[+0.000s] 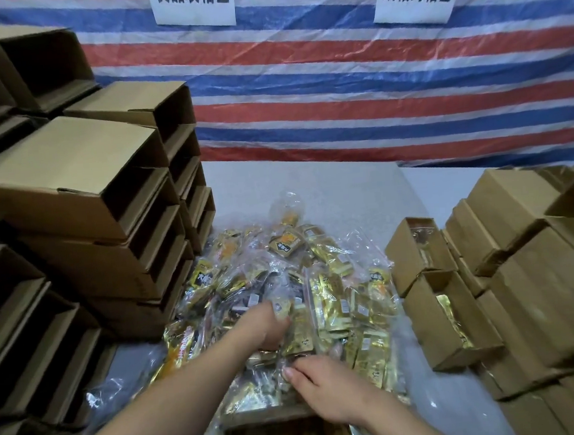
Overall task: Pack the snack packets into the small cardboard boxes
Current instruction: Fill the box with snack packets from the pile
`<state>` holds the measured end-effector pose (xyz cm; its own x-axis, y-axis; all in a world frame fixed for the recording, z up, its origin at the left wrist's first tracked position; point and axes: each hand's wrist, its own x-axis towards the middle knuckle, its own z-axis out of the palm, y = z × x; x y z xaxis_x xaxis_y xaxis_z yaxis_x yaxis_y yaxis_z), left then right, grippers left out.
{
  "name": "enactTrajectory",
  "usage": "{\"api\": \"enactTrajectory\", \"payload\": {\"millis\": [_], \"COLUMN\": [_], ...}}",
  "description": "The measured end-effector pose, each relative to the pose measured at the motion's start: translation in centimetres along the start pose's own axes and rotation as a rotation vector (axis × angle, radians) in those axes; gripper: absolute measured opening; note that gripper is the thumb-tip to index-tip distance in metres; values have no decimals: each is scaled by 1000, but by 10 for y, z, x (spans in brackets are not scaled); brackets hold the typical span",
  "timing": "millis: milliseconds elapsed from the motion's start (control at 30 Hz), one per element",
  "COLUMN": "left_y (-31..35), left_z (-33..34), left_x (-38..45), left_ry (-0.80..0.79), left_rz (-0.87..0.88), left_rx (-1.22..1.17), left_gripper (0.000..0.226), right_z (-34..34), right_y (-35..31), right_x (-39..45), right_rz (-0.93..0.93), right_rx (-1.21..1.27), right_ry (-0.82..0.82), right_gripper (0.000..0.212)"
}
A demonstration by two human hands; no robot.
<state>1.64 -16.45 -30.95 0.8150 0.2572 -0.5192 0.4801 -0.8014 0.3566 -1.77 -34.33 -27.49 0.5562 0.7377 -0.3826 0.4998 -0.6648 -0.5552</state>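
Fingers (pixel 293 374) of both hands dug into the packets (pixel 318 283), pinching some; two boxes (pixel 436 339) part-filled, the empties (pixel 69 172) waiting, plenty left.

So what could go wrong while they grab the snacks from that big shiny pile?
1. The left hand reaches into the heap of snack packets; the slippery heap might slide and spill off the table.
2. The right hand pinches a packet at its edge, so its grip might slip.
3. The open boxes with packets inside stand close beside the heap and could get bumped.
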Motion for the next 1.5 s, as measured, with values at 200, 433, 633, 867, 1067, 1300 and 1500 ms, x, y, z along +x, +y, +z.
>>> {"api": "enactTrajectory", "payload": {"millis": [200,433,633,867,1067,1300,1500], "left_y": [3,-5,-9,-20,-17,6,27], "left_z": [23,18,22,16,-16,-34,-49], "left_x": [22,29,18,3,-19,-61,-85], "left_ry": [37,-49,70,332,464,462,418], "left_rz": [-27,-141,-147,-4,57,293,405], "left_rx": [171,-3,-15,-271,-485,-885,-1118], "left_gripper": [98,83,63,43,43,32,37], "right_z": [13,13,12,-4,-29,-52,-74], "right_y": [10,33,44,41,26,-6,-26], "right_x": [-6,0,12,22,46,65,64], "right_rz": [4,115,208,310,427,409,283], "right_rx": [102,355,396,659,963,1136,1421], "right_ry": [69,154,175,246,286,292,386], "right_gripper": [41,46,51,33,33,79,94]}}
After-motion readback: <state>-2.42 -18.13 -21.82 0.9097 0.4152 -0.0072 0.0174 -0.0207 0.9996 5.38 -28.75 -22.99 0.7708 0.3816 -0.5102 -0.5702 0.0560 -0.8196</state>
